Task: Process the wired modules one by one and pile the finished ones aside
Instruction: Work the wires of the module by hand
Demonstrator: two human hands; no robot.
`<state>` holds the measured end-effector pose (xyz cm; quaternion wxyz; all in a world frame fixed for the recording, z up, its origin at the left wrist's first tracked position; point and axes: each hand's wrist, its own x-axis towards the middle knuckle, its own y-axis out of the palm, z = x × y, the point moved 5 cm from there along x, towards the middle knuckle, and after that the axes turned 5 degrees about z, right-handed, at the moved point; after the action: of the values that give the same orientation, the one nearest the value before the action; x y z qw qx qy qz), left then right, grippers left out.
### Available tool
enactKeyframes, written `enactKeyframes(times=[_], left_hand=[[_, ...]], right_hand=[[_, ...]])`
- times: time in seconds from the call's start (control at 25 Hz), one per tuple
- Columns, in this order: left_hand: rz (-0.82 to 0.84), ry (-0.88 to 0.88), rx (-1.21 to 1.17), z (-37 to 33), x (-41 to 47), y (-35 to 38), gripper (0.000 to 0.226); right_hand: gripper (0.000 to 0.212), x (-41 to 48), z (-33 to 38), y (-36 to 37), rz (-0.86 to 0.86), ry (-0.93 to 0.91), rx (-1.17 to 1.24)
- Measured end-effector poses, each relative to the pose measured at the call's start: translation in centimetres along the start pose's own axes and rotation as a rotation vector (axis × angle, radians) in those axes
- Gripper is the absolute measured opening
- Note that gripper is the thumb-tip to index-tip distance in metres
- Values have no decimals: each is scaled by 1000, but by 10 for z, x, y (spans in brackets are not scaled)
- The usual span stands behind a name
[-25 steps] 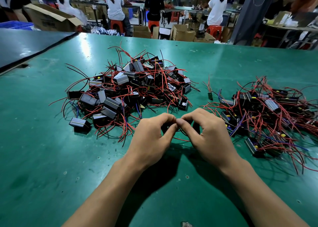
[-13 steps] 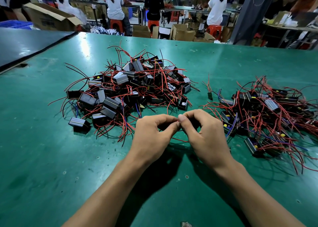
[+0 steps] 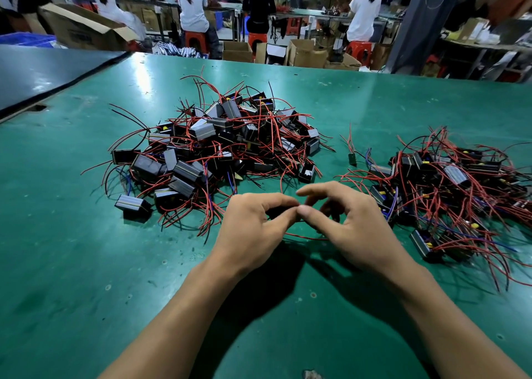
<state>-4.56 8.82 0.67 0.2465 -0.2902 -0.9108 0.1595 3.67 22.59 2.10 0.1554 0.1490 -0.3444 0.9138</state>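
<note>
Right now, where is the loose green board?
Head view: the board lies on the table between the left pile and right pile, nearer the right.

We see the bench (image 3: 86, 263) covered with a green mat, smooth and half glossy, with small scuffs and specks. The modules (image 3: 218, 145) look like black plastic, with some sides ribbed and shiny grey. Their wires (image 3: 449, 203) have smooth red insulation. The boxes (image 3: 305, 53) behind are matt brown cardboard.

Hands meet low over green table (image 3: 86, 263), thumb tips touching. Left hand (image 3: 253, 223) pinches red wire (image 3: 305, 237); right hand (image 3: 354, 229) curls round dark module (image 3: 331, 210), mostly hidden. Big pile (image 3: 218, 145) beyond left hand, second pile (image 3: 449, 183) just beside right hand.
</note>
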Motion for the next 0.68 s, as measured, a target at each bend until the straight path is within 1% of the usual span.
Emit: enactKeyframes(times=[0.04,0.12,0.36,0.48,0.56,0.6,0.68], left_hand=[[15,-16,-16,0,1,-1,6],[59,-41,-43,-1,1,-2,7],[118,-57,-57,-4,1,-3,7],[127,-33,-32,-5,0,-3,7],[106,12,37,-6,-1,-3,7],[91,38,79,-5,-1,-3,7],[56,85,153,-5,-2,-2,10]], right_hand=[[17,0,1,-2,42,-54,-23],[19,1,-1,-6,71,-103,-26],[11,2,-1,-7,56,-162,-52],[4,2,2,-10,48,-166,-100],[5,1,4,-9,49,-129,-125],[9,1,3,-7,51,-76,-108],[17,2,-5,-2,62,97,-17]])
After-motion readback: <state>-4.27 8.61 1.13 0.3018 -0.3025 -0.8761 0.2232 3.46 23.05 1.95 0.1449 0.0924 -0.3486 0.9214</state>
